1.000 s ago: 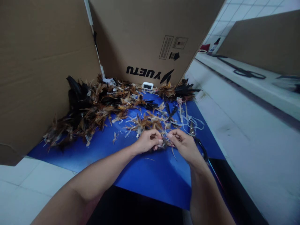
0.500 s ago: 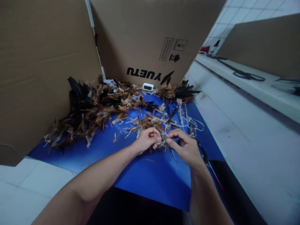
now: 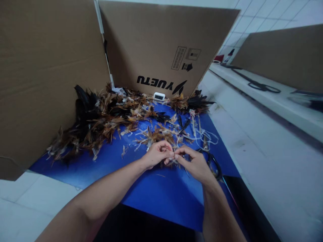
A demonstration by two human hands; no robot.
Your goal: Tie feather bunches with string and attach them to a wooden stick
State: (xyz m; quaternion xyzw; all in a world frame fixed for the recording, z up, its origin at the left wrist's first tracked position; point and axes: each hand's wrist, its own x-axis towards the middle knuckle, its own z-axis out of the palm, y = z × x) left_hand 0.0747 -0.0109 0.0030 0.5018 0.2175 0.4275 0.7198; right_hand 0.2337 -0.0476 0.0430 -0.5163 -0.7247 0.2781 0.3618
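Above a blue work surface [image 3: 161, 198], a person's left hand [image 3: 158, 155] and right hand [image 3: 193, 163] meet, thumbs and forefingers pinched together just over a wispy feather tuft [image 3: 173, 163], whatever lies between them too small to make out. Black handles [image 3: 215, 167] sit beside the right hand, with brown feathers [image 3: 161, 134] strewn just beyond. Farther back, a feather heap [image 3: 108, 114] and a small white timer [image 3: 159, 96] line upright cardboard [image 3: 161, 37].
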